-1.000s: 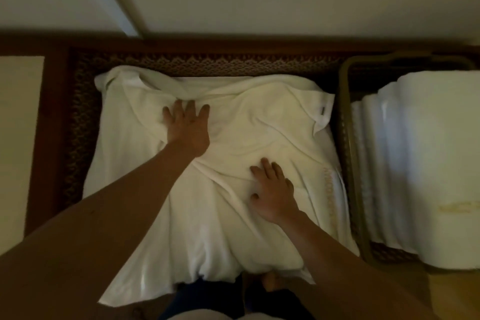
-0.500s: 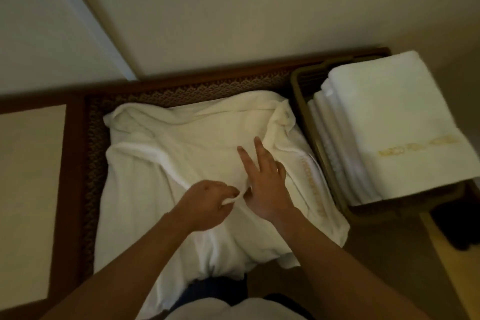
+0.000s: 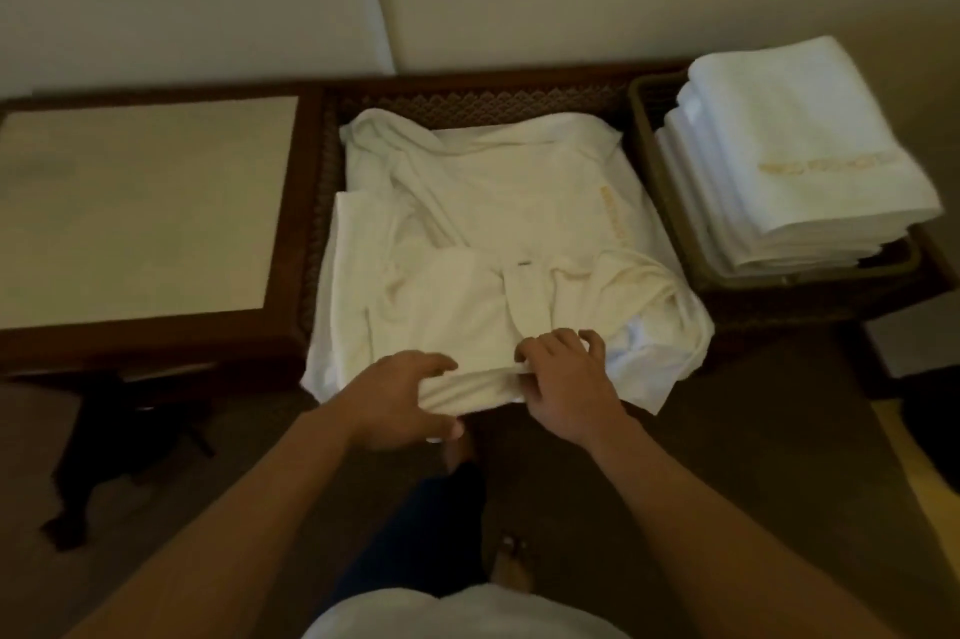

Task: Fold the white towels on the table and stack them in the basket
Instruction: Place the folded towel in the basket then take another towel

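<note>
Head view: left hand (image 3: 400, 397) and right hand (image 3: 563, 378) both grip the towel's (image 3: 483, 233) near edge, evidently to start a fold.

Both forearms bare, entering from lower edge and converging toward frame centre. Left hand (image 3: 400, 399): palm down, fingers spread and curled over a cloth edge, thumb tucked beneath; grip closed on the fabric. Right hand (image 3: 566, 381): wrist slightly bent, knuckles up, fingers (image 3: 558, 345) curled and pinching the same cloth edge just beside the left hand. Hands near each other, not touching. Torso in light top visible at bottom centre; a bare foot (image 3: 511, 568) below, btwn the arms, blurred.
</note>
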Tool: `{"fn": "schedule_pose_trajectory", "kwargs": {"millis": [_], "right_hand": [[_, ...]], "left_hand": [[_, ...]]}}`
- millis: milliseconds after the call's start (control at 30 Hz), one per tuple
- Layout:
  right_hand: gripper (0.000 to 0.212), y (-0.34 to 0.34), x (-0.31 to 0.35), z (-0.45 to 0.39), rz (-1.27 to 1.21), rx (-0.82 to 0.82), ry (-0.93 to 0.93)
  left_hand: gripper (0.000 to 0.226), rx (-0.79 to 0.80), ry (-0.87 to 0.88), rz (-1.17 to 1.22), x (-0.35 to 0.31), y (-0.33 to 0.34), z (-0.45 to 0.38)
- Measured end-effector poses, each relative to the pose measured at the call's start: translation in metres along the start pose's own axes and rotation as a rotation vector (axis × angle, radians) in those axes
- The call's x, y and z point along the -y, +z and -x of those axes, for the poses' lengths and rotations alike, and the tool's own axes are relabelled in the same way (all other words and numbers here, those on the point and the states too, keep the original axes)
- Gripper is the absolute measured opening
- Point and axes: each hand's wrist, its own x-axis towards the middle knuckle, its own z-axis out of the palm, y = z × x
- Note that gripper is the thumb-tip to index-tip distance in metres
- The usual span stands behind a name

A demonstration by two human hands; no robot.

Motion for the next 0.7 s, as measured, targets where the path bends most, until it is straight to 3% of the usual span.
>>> {"fn": "schedule_pose_trajectory", "kwargs": {"millis": [33,133,233,333,433,533,700], "right_hand": [[0.017,0.002,0.013,0.012,0.010,-0.010,-0.046],[0.025,0.002,0.053,0.030,0.015,-0.011,-0.123],[0.025,0.004,0.100,0.039,-0.022,-0.003,-0.096],[0.023,0.009,0.154,0.038,-0.184,0.220,-0.082],[0.030,0.019,0.221,0.034,-0.359,0.422,-0.143],[0.026,0.037,0.300,0.031,-0.414,0.533,-0.170],[0.014,0.070,0.423,0.021,-0.466,0.561,-0.259]], "left_hand": [[0.069,0.050,-0.032,-0.021,0.009,0.007,0.021],[0.025,0.073,-0.113,0.050,0.033,0.018,0.070],[0.025,-0.006,-0.183,0.202,0.056,0.013,0.118],[0.033,-0.106,-0.268,0.280,0.094,0.006,0.169],[0.055,-0.260,-0.368,0.363,0.158,-0.001,0.226],[0.040,-0.442,-0.439,0.444,0.221,-0.008,0.297],[0.023,-0.800,-0.565,0.636,0.304,-0.028,0.391]]}}
